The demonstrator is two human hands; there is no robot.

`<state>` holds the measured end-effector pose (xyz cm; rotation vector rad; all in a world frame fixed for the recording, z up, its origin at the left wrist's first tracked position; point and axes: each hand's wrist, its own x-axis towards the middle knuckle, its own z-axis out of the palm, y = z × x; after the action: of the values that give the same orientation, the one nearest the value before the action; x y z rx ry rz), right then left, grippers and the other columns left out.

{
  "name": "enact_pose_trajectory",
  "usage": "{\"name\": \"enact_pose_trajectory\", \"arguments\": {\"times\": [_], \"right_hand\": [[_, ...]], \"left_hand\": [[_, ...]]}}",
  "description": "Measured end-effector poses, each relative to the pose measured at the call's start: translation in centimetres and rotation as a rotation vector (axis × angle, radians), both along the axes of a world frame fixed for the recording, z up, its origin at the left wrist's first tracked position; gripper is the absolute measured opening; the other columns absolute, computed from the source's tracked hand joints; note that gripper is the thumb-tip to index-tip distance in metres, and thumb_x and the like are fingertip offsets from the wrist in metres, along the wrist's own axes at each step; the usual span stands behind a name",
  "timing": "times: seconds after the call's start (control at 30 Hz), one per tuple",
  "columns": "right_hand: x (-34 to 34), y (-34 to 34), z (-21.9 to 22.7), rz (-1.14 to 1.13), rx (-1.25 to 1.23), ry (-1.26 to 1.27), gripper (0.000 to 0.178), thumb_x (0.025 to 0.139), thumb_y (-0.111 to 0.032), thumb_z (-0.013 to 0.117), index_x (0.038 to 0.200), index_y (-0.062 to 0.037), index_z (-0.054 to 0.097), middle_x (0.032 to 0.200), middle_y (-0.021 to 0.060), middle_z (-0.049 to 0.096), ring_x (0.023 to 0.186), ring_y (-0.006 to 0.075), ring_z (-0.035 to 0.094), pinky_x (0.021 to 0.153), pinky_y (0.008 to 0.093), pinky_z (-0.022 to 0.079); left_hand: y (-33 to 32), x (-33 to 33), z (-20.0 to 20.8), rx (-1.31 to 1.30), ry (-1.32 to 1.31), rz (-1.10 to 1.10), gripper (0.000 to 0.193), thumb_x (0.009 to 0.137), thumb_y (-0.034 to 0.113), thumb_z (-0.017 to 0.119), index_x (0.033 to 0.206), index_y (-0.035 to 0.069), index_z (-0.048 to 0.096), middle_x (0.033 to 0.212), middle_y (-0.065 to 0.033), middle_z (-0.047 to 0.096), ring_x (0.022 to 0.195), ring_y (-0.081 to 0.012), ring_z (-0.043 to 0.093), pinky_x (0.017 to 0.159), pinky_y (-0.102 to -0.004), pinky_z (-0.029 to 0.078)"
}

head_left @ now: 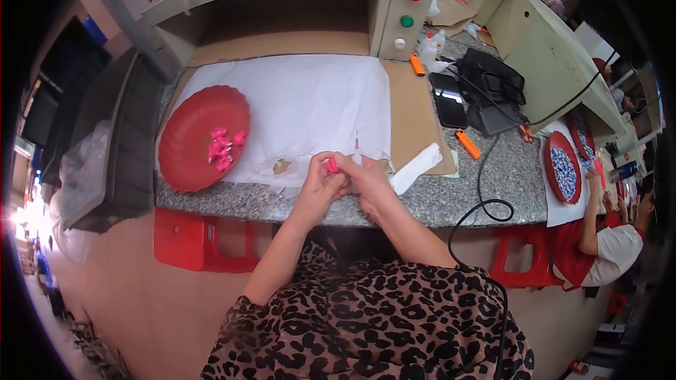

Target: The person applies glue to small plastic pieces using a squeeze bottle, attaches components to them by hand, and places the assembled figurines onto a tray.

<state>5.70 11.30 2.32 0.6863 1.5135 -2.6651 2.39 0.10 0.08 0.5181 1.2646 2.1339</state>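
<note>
Near the front edge of the worktop my hands meet over the white sheet. My left hand [322,186] is closed on a small bright pink piece [332,166], whose exact kind I cannot make out. Closed beside it, my right hand [371,184] has its thumb against the pink piece. A small bottle with a thin needle tip [357,145] sticks up from the right fingers, pointing away from me; its body is mostly hidden. To the left, a red scalloped bowl [184,134] holds several similar pink pieces [222,149].
A white cloth strip [417,169] lies right of my hands. Beyond it are orange lighters [467,144], a phone [447,100] and a black bag [491,79]. A black cable [481,197] loops over the edge. A dark crate [116,148] stands left; a co-worker [602,246] sits right.
</note>
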Motion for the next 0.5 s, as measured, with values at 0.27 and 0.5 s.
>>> {"name": "enact_pose_trajectory", "arguments": {"times": [0.27, 0.5], "right_hand": [[1.4, 0.4, 0.8, 0.021, -0.160, 0.009, 0.022, 0.078, -0.025, 0.060, 0.066, -0.0078, 0.052, 0.055, 0.0008, 0.050, 0.047, 0.0102, 0.047, 0.044, 0.0209, 0.036], [2.4, 0.1, 1.9, 0.036, -0.131, 0.053, 0.020, 0.080, -0.022, 0.056, 0.068, -0.0066, 0.053, 0.054, 0.0018, 0.051, 0.048, 0.0108, 0.049, 0.044, 0.0206, 0.037]], "left_hand": [[-0.6, 0.7, 0.4, -0.004, -0.107, 0.011, 0.033, 0.091, 0.033, 0.034, 0.100, 0.004, 0.046, 0.068, -0.0006, 0.046, 0.051, -0.0046, 0.037, 0.044, -0.0158, 0.029], [-0.5, 0.9, 1.1, 0.037, -0.169, -0.044, 0.036, 0.091, 0.035, 0.031, 0.091, 0.003, 0.047, 0.068, -0.0031, 0.048, 0.051, -0.0066, 0.041, 0.043, -0.0163, 0.030]]}}
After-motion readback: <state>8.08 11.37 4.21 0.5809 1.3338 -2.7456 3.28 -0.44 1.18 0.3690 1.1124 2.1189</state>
